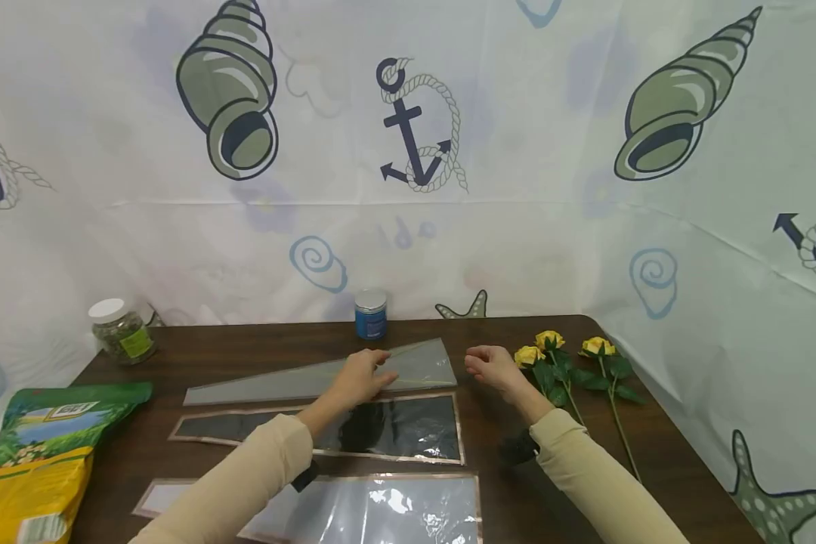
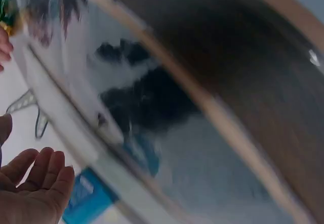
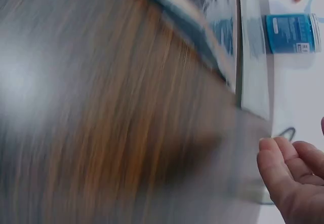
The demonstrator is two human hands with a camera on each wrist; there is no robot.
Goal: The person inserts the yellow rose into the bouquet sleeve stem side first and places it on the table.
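Three long tapered panels lie one behind another on the dark table. The back one is a matt grey panel point(image 1: 272, 381); the middle one, a dark glossy panel point(image 1: 415, 427), has copper-coloured edging, as does the shiny silvery panel point(image 1: 381, 510) in front. My left hand point(image 1: 362, 375) is over the grey panel with thumb and fingers apart, and its relaxed fingers point(image 2: 48, 171) show in the left wrist view. Past that panel's right end is my right hand point(image 1: 493, 366), its fingers point(image 3: 276, 158) loosely bent, with nothing visible in them.
A blue tin point(image 1: 370, 313) stands at the back edge. Yellow roses point(image 1: 549, 340) lie at the right, close to my right hand. On the left are a white-lidded jar point(image 1: 121, 332) and a green and yellow bag point(image 1: 47, 461). A printed sheet point(image 1: 517, 151) hangs behind the table.
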